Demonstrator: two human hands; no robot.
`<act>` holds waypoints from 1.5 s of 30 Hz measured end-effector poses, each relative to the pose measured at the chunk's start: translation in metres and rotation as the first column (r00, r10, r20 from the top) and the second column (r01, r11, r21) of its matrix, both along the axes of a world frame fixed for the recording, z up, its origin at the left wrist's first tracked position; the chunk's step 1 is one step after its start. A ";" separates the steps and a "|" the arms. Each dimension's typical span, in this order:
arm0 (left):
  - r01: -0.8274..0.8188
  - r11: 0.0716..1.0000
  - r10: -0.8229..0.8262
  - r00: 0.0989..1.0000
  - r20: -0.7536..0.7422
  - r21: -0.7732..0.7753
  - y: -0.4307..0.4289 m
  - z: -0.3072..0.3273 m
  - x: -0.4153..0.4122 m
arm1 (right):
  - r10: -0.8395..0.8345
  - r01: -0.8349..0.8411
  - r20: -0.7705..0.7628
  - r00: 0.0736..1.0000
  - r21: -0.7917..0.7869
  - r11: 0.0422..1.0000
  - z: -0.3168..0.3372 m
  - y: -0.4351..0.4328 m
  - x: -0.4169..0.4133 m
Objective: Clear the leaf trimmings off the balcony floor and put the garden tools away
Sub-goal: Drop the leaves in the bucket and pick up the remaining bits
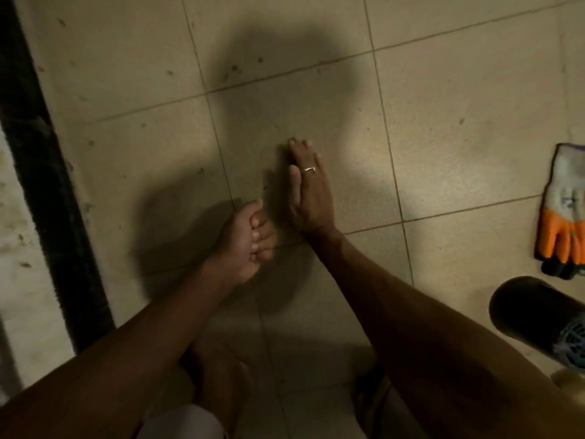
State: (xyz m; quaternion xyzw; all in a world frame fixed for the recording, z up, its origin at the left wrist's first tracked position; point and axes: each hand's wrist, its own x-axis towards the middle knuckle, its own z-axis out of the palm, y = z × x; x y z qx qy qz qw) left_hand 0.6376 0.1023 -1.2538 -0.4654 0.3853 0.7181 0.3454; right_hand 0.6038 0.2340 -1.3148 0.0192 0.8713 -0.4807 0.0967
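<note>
Few leaf trimmings [233, 68] are seen scattered on the balcony floor [459, 128]; the right hand [308, 188] is laid flat and open for sweeping, the left hand [250, 237] curled closed, contents indiscernible, so fragments may be missed in dim light.

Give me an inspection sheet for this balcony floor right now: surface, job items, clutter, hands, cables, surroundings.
Surface: beige tiled floor, dim light, small dark specks scattered across the tiles.
Job's things: leaf trimmings, only tiny bits visible; work gloves, orange and white, lying flat at the right edge.
Clutter: dark round object at lower right, cannot tell what it is.
Hands: left hand curled into a loose fist, contents hidden; right hand open, on edge against the tile, wearing a ring.
Cables: nothing seen.
Surroundings: dark strip along the left edge, with a pale surface beyond.
</note>
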 end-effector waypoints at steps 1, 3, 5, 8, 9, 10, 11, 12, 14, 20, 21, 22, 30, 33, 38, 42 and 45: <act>-0.005 1.000 0.005 1.000 -0.012 0.007 -0.002 0.001 -0.003 | 0.001 0.000 0.017 1.000 -0.068 0.998 0.003 -0.001 -0.001; -0.003 1.000 0.004 0.999 -0.040 0.010 -0.002 -0.002 -0.009 | -0.078 0.079 0.015 0.997 -0.125 0.989 0.008 0.017 -0.005; 0.009 1.000 -0.011 0.998 -0.060 -0.026 -0.002 -0.007 -0.014 | -0.175 0.172 -0.061 0.983 -0.063 0.983 0.006 0.050 -0.012; 0.017 0.999 -0.021 0.997 -0.072 -0.047 -0.002 -0.016 -0.015 | -0.251 0.260 -0.114 0.961 0.067 0.963 -0.010 0.093 -0.019; 0.017 0.999 -0.019 0.997 -0.076 -0.038 -0.002 -0.017 -0.014 | -0.255 0.265 -0.097 0.962 0.104 0.959 -0.014 0.096 -0.019; 0.014 1.000 -0.016 0.997 -0.082 -0.024 -0.004 -0.019 -0.011 | -0.243 0.252 -0.083 0.967 0.134 0.958 -0.018 0.090 -0.017; 0.013 1.000 -0.013 0.996 -0.085 -0.010 -0.007 -0.021 -0.007 | -0.221 0.230 -0.078 0.972 0.145 0.962 -0.020 0.078 -0.015; 0.002 1.000 -0.002 0.997 -0.079 -0.002 -0.011 -0.022 -0.004 | -0.195 0.204 -0.079 0.978 0.134 0.970 -0.020 0.059 -0.013; -0.049 0.999 0.050 0.997 -0.051 0.021 -0.020 -0.022 0.001 | -0.128 0.135 -0.090 0.988 0.087 0.987 -0.019 0.017 -0.009; -0.279 0.959 0.281 0.959 -0.040 0.060 -0.062 0.006 0.009 | 0.306 -0.307 -0.031 0.951 -0.018 0.952 0.005 -0.086 0.010; -0.310 0.949 0.312 0.949 -0.034 0.063 -0.068 0.015 0.010 | 0.332 -0.332 -0.014 0.943 -0.039 0.942 0.013 -0.090 0.012; -0.335 0.940 0.337 0.941 -0.022 0.067 -0.075 0.027 0.009 | 0.322 -0.321 0.013 0.947 -0.054 0.946 0.025 -0.091 0.009; -0.277 0.958 0.279 0.960 -0.015 0.069 -0.079 0.069 0.002 | 0.322 -0.313 -0.060 0.945 0.125 0.941 0.081 -0.038 -0.091; -0.303 0.950 0.307 0.951 -0.043 0.074 -0.076 0.046 -0.013 | 0.417 -0.400 -0.080 0.905 0.167 0.901 0.054 -0.033 -0.137; -0.449 0.891 0.452 0.891 -0.040 0.064 -0.072 -0.002 -0.044 | 0.498 -0.467 -0.032 0.867 0.302 0.831 -0.004 -0.040 -0.211; -0.519 0.854 0.521 0.853 -0.044 0.044 -0.069 -0.017 -0.055 | 0.632 -0.567 -0.034 0.774 0.406 0.716 -0.008 -0.060 -0.218; -0.550 0.831 0.555 0.828 -0.078 0.076 -0.076 -0.011 -0.056 | 0.814 -0.795 0.105 0.571 0.320 0.516 0.006 -0.076 -0.174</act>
